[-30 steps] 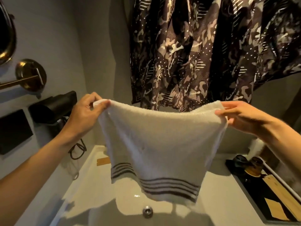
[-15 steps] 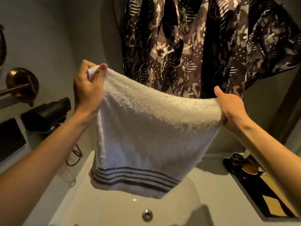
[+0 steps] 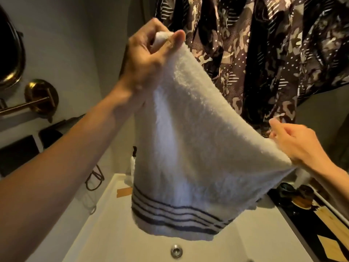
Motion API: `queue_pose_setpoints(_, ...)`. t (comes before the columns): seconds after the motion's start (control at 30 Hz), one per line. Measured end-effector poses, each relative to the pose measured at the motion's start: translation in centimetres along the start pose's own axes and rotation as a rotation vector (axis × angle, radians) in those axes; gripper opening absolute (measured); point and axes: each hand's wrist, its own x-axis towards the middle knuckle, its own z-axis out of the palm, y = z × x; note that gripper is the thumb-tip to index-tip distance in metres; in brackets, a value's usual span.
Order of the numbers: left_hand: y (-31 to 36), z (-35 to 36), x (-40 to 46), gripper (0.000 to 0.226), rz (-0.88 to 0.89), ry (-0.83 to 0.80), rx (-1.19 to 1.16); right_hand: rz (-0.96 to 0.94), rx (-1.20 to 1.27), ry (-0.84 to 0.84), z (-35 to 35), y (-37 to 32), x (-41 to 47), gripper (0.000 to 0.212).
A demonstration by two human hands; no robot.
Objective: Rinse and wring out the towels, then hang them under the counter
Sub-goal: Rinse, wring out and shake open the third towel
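Left arm crossed the frame from lower left. Left hand [image 3: 145, 59] was raised high, grip pinched shut on one top corner of the towel [image 3: 188, 148], thumb and fingers closed over the cloth. Right hand [image 3: 296, 146] sat lower at right, grip closed on the other top corner, though motion blur left the finger positions unclear. Towel hung slanted between the hands, white, dark stripes [image 3: 175, 214] near its lower hem, held in the air above the white sink [image 3: 255, 233]. Drain [image 3: 176, 251] lay below the hem. Dark tray [image 3: 302, 214] on the surface at right. Patterned cloth [image 3: 264, 53] hung behind.
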Motion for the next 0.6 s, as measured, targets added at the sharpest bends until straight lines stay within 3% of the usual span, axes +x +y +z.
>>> queue_pose_setpoints(0.1,-0.1,-0.1,0.9,0.031,-0.004,-0.001,0.0,0.082,0.254,-0.16,-1.5,0.5,-0.8,0.088)
queue_pose_setpoints(0.23,-0.6,0.9,1.2,0.031,-0.07,-0.035,-0.138,-0.129,0.128,-0.24,-3.4,-1.3,-1.4,0.1)
queue_pose_setpoints(0.27,-0.5,1.5,1.2,0.03,-0.084,-0.086,-0.171,-0.202,0.196,-0.263,-3.0,-3.2,-1.7,0.098)
queue_pose_setpoints(0.33,-0.1,3.2,1.3,0.029,-0.113,-0.169,-0.196,-0.259,0.466,-0.418,-0.8,-7.2,-2.4,0.073)
queue_pose_setpoints(0.47,-1.9,4.1,0.9,0.03,-0.151,-0.196,-0.183,-0.195,0.613,-0.683,4.8,-9.9,-3.6,0.019)
queue_pose_setpoints(0.53,-3.9,2.9,0.1,0.029,-0.211,-0.172,-0.156,-0.033,0.648,-0.853,4.9,-9.8,-3.7,0.03)
queue_pose_setpoints(0.6,-5.6,1.7,-0.8,0.028,-0.287,-0.132,-0.141,-0.035,0.511,-0.999,4.9,-10.0,-3.5,0.05)
